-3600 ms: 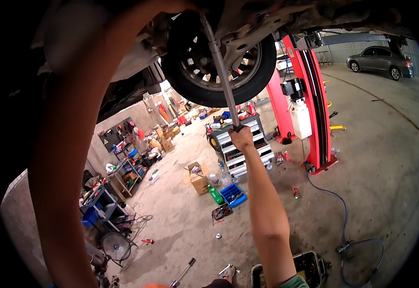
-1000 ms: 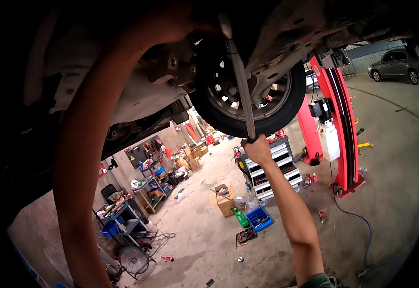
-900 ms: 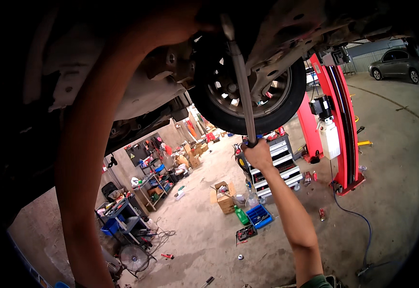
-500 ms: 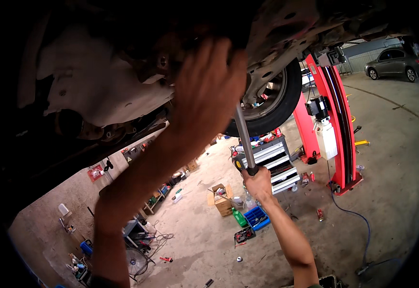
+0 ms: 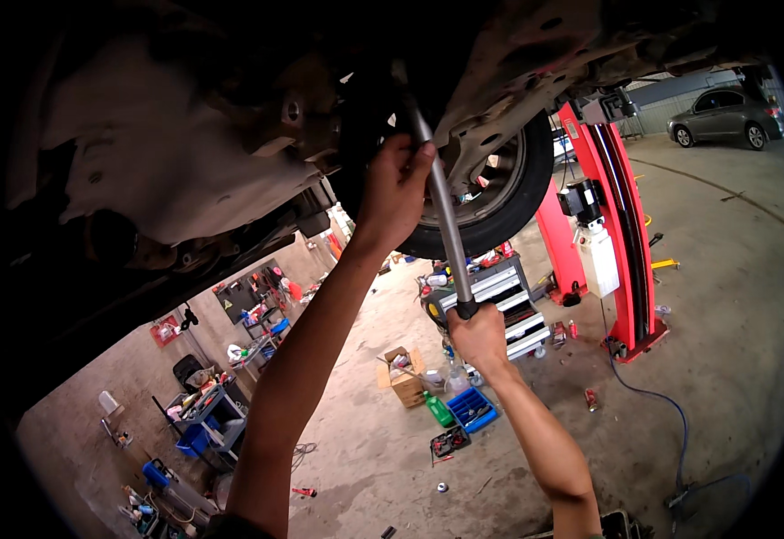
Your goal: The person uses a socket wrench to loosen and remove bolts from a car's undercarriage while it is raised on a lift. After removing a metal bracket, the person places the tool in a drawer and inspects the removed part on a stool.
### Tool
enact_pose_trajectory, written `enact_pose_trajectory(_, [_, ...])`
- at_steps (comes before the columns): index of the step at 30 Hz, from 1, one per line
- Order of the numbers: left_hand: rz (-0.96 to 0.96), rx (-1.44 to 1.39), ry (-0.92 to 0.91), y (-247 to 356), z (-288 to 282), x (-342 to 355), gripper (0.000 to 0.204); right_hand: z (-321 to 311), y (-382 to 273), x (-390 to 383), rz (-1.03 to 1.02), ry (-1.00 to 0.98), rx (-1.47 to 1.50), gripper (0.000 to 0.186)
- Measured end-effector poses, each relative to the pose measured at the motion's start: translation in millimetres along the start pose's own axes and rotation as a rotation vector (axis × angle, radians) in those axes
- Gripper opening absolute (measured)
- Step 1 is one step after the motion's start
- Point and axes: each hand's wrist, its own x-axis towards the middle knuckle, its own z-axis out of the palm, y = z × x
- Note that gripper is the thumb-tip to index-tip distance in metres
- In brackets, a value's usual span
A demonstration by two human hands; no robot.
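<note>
My right hand (image 5: 477,328) grips the black lower end of a long metal bar (image 5: 446,216), which slants up under a raised car's dark underside (image 5: 158,135). The bar's upper end is in shadow, in front of the wheel (image 5: 527,193). My left hand (image 5: 396,184) is higher, just left of the bar, fingers curled and thumb tip at or against it; what those fingers hold, if anything, is hidden. A pale suspension arm (image 5: 486,135) lies right of the bar.
Below stand a drawer tool chest (image 5: 518,314), cardboard box (image 5: 405,386), green jug (image 5: 437,409) and blue tray (image 5: 473,404). A cluttered cart (image 5: 208,413) is lower left. At right are a red lift column (image 5: 625,251), blue hose (image 5: 679,431) and grey car (image 5: 724,117).
My left hand came down from high in the underside, passed across the bar with spread fingers, and is now curled beside it. The bar's lower end and my right hand moved lower.
</note>
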Motion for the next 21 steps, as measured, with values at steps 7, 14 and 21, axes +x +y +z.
enact_pose_trajectory(7, [0.075,0.023,0.019,4.9,-8.8,-5.3,0.032,12.3,2.9,1.2,-0.054,-0.045,0.077,0.034])
enact_pose_trajectory(14, [0.101,0.056,0.066,-12.0,-7.4,2.3,0.029,19.4,2.8,38.1,-0.123,-0.061,0.020,0.035])
enact_pose_trajectory(21, [0.163,0.273,0.080,-25.3,-17.5,20.6,0.024,56.5,0.3,124.2,-0.163,-0.029,0.013,0.049])
